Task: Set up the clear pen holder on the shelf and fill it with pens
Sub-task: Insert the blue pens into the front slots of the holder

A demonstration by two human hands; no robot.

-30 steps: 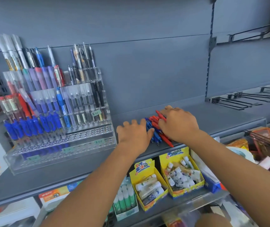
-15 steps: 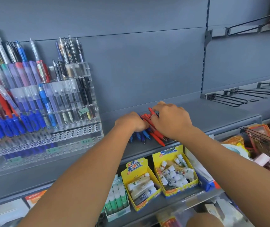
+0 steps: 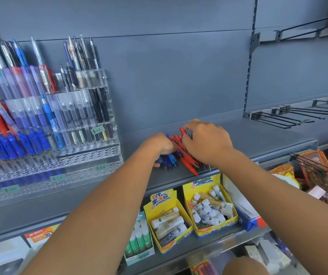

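Viewing from the head camera, the only view; both forearms reach forward to the grey shelf (image 3: pixel 258 139). The left hand (image 3: pixel 162 144) lies knuckles-up near the shelf's front edge; its fingers curl down round a bunch of blue pens (image 3: pixel 170 162), a narrow grip holding the bunch; the pen tips stick out below the hand toward the front edge. The right hand (image 3: pixel 204 143) sits just right of the left hand; its fingers curl over a bunch of red pens (image 3: pixel 187 161); thumb and forefinger pinch the upper end of one red pen that rises a little above the others; the red tips point at the front edge. Blue and red bunches lie side by side, touching; whether any pen is lifted off the shelf cannot be told.

The clear pen holder (image 3: pixel 91 161) stands at the left end of the same shelf, backed against the rear panel, well apart from both hands; it is tiered; the upper rows hold upright pens in blue, red, purple and black; perforated lower tiers step down toward the front edge; green price labels (image 3: pixel 100 167) sit on the tier fronts.

Wire hooks (image 3: pixel 278 118) project from the rear panel at the right. On the shelf below: two yellow boxes (image 3: pixel 167 221) of glue sticks; a box of green sticks (image 3: pixel 139 235) just left of them.
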